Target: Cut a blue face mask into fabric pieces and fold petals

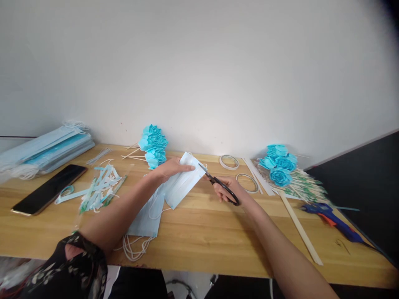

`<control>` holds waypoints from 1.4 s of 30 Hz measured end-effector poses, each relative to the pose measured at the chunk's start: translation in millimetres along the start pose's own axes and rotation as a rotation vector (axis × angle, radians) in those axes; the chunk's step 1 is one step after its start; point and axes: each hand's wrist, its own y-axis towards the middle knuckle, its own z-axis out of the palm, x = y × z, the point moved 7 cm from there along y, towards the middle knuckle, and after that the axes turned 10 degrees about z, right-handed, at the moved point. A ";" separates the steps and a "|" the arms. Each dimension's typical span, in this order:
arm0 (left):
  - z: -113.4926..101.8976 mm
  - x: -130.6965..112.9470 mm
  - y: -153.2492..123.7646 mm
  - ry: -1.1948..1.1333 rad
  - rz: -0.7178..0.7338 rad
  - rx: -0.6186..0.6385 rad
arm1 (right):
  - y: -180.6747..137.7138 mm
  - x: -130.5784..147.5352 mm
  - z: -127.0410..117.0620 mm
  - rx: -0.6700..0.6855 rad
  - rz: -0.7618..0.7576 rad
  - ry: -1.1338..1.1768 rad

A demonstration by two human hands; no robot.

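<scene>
My left hand (173, 167) grips a pale blue face mask (186, 182) near its top edge, thumb lying across the front. In my right hand (227, 189) is a pair of black-handled scissors (230, 194), their blades pointing up and left at the mask's upper right corner. Whether the blades are fully closed I cannot make out. Under the held mask, more face masks (146, 220) lie on the table, their white ear loops (135, 248) hanging toward the front edge.
A stack of masks (52, 145), a phone (48, 189) and cut strips (101, 187) lie on the left. Blue paper-like flowers (153, 145) stand at the back, with others (280, 164) on the right. Tape rolls (229, 162), sticks (307, 185) and a glue gun (335, 222) are on the right.
</scene>
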 end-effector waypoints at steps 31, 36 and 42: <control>7.4 1.6 1.3 -0.026 0.021 0.040 | -0.5 5.9 7.9 0.103 -0.134 -0.066; 5.9 3.6 2.1 -0.020 0.019 0.021 | -1.6 6.9 9.3 0.088 -0.115 -0.052; 7.8 1.0 2.1 -0.023 0.039 0.032 | -1.7 4.7 10.1 0.074 -0.095 -0.021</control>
